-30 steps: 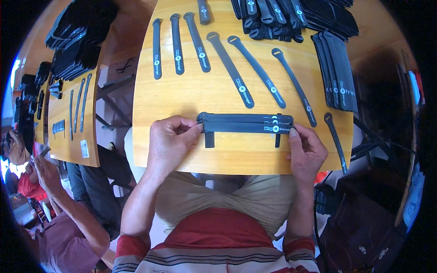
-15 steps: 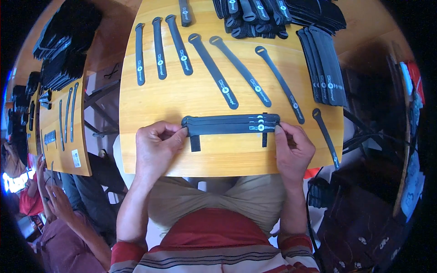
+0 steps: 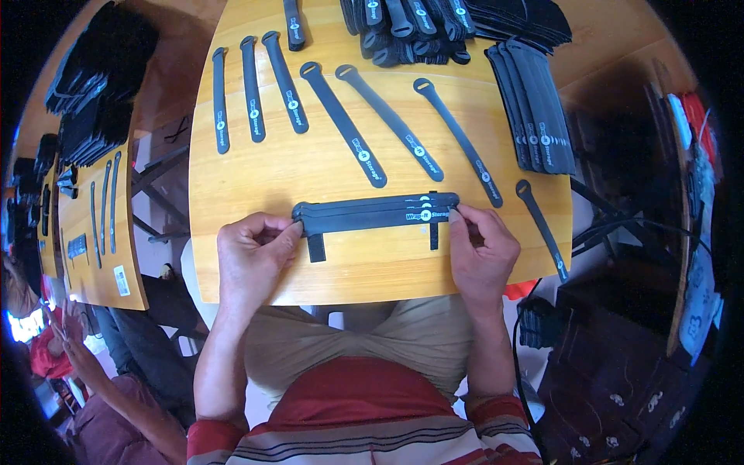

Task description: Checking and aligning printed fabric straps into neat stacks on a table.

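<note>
A small stack of black straps (image 3: 364, 215) lies flat across the near part of the yellow wooden table (image 3: 256, 178). My left hand (image 3: 252, 252) pinches its left end and my right hand (image 3: 482, 248) pinches its right end. Under the stack, two short black bands (image 3: 315, 248) lie crosswise, their ends sticking out toward me. Several single black straps (image 3: 345, 124) with looped ends and white print lie spread out beyond the stack.
Piles of black straps (image 3: 434, 23) sit at the table's far edge, and a neat row (image 3: 535, 108) lies at the right. One strap (image 3: 542, 229) hangs off the right edge. Another table (image 3: 93, 209) with straps stands left, where a person (image 3: 101, 387) sits.
Both hands and the strap stack have stayed together on the table; the view has shifted slightly, and the stack's ends look more evenly lined up.
</note>
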`<control>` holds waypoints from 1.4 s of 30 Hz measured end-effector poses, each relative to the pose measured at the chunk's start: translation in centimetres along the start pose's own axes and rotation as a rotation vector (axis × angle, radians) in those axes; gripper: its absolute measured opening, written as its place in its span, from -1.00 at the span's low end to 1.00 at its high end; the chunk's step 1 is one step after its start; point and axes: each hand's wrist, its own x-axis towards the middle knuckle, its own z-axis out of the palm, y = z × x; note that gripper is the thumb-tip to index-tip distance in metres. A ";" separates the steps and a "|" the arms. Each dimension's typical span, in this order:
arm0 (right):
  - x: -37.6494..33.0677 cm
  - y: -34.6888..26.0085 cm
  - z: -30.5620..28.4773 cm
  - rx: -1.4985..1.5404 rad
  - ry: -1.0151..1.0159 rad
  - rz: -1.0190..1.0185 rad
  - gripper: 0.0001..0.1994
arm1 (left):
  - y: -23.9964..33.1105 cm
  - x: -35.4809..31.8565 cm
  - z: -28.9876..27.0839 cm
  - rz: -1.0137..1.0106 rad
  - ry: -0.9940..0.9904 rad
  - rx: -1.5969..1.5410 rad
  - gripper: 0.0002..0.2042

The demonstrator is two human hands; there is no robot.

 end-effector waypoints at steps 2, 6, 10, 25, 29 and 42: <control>0.1 -0.1 0.0 -0.004 0.005 -0.003 -0.89 | -0.4 0.1 -0.1 0.025 -0.005 -0.017 -0.90; 0.1 -0.1 -0.1 -0.058 -0.004 -0.031 -0.89 | -0.5 0.1 -0.1 0.041 0.001 0.004 -0.91; 0.1 -0.4 0.1 -0.075 -0.001 -0.037 -0.90 | -0.3 0.0 -0.3 0.028 0.000 -0.006 -0.91; 0.0 -0.7 0.3 -0.074 0.020 -0.011 -0.91 | -0.4 0.2 -0.3 0.018 -0.017 -0.030 -0.92; 0.0 -0.5 0.3 -0.064 0.035 -0.038 -0.91 | -0.5 0.2 -0.3 0.015 -0.019 -0.012 -0.93; 0.1 -0.7 0.2 -0.066 0.012 -0.032 -0.90 | -1.1 0.3 -0.3 0.084 -0.024 0.020 -0.93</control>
